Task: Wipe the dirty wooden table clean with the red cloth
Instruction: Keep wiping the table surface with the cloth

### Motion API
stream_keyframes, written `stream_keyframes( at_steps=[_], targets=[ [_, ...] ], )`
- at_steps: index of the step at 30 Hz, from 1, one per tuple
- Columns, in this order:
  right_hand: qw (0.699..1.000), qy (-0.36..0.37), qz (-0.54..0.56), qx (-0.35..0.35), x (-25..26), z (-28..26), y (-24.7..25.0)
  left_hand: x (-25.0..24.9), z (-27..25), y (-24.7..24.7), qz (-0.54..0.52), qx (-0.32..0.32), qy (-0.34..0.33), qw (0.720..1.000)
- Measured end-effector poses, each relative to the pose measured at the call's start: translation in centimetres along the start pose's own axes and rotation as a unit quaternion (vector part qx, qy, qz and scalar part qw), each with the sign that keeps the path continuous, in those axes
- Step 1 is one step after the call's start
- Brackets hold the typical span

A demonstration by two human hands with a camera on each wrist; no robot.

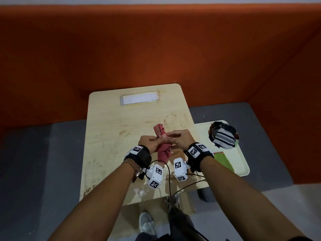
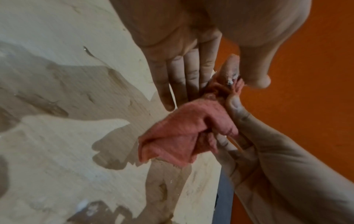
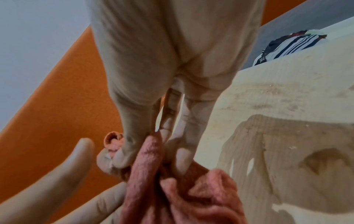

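Both hands hold the red cloth bunched in the air just above the table, over its near right part. The left hand pinches the cloth's upper end between thumb and finger, its other fingers straight, and the right hand pinches the same bunch with thumb and fingertips. Right of the table, a tray holds a striped cloth and a green cloth.

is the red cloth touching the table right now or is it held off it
Cannot tell. In the head view both hands hold the red cloth over the wooden table; its low end may graze the top, and neither wrist view settles it.
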State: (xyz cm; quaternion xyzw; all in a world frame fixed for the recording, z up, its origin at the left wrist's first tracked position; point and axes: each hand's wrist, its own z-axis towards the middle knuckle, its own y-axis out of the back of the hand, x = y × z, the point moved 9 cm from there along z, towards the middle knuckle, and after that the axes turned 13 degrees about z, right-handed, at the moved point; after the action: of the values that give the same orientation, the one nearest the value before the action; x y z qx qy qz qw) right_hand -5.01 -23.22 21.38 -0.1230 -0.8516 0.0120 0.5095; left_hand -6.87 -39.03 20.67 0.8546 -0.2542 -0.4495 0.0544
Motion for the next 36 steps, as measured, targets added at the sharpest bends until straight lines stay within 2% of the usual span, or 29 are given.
stream_keyframes(
  at_steps=[3, 6, 11, 20, 22, 26, 29, 31, 34, 36],
  targets=[
    [1.000, -0.006, 0.013, 0.002, -0.1, -0.1, -0.1, 0.4, 0.0, 0.8, -0.034, -0.032, 0.020, 0.999],
    [1.000, -0.013, 0.014, 0.000, -0.4, 0.0, -0.3, 0.6, -0.1, 1.0, -0.055, -0.037, 0.036, 0.997],
    [0.999, -0.017, 0.042, -0.004, -0.6, 0.5, -0.7, 1.1, 0.0, 1.1, -0.091, -0.016, 0.072, 0.993],
    [0.999, -0.009, 0.052, -0.007, -0.8, 0.6, -0.3, 1.7, 0.2, 1.3, -0.089, 0.035, 0.095, 0.991],
    [1.000, 0.016, 0.018, 0.005, -0.4, 0.6, -0.4, 1.7, 0.1, 1.2, -0.095, 0.041, 0.098, 0.990],
    [0.984, 0.040, -0.134, 0.113, 0.3, 0.1, -1.8, 1.9, 0.0, 1.8, -0.131, 0.028, 0.101, 0.986],
    [0.984, 0.054, -0.140, 0.100, 0.2, 0.2, -1.3, 2.0, 0.0, 1.8, -0.147, 0.032, 0.110, 0.983],
    [0.985, 0.083, -0.141, 0.045, 0.6, 0.4, -0.9, 2.0, 0.1, 2.1, -0.104, 0.020, 0.108, 0.989],
    [0.976, 0.114, -0.179, -0.049, 1.0, 0.7, -0.1, 1.3, -0.1, 2.6, 0.056, -0.006, 0.073, 0.996],
    [0.976, 0.122, -0.176, -0.051, 1.3, 0.8, -0.3, 0.6, -0.4, 2.8, 0.122, -0.027, 0.038, 0.991]
  ],
)
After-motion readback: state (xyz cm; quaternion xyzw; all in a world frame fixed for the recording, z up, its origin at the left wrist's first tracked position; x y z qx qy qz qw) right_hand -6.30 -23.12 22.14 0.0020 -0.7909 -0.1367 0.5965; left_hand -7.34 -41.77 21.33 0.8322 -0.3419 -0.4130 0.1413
